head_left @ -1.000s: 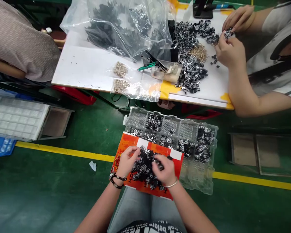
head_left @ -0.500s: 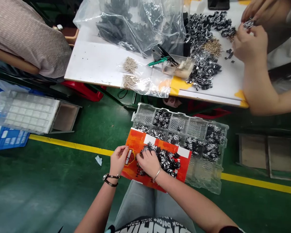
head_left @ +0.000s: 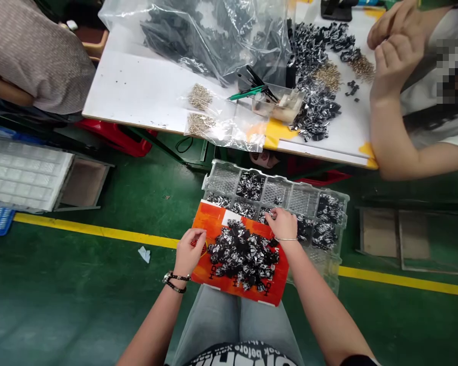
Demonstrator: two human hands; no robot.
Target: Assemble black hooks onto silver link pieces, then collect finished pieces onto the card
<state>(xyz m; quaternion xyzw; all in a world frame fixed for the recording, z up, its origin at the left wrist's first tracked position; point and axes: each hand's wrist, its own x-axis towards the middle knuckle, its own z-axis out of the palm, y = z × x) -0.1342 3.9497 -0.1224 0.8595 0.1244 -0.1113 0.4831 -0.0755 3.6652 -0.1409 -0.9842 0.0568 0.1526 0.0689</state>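
An orange printed sheet lies over my lap, with a pile of small black and silver clip-like parts on it. My left hand is at the sheet's left edge, thumb and fingertips pinched together; anything between them is too small to make out. Beyond the sheet is a clear plastic compartment box, several compartments holding the same kind of parts. Over its middle row, at the sheet's far edge, my right hand points down with fingers drawn together. What its fingertips hold, if anything, is hidden.
Ahead stands a white table bearing a large plastic bag, bags of brass-coloured pins, a small tool tray and heaped parts. A co-worker's hands are at the right. A drawer cabinet stands left.
My right hand has left the pile on the sheet and moved right and away from me, over the box. My left hand stays at the sheet's left edge. The view has shifted slightly.
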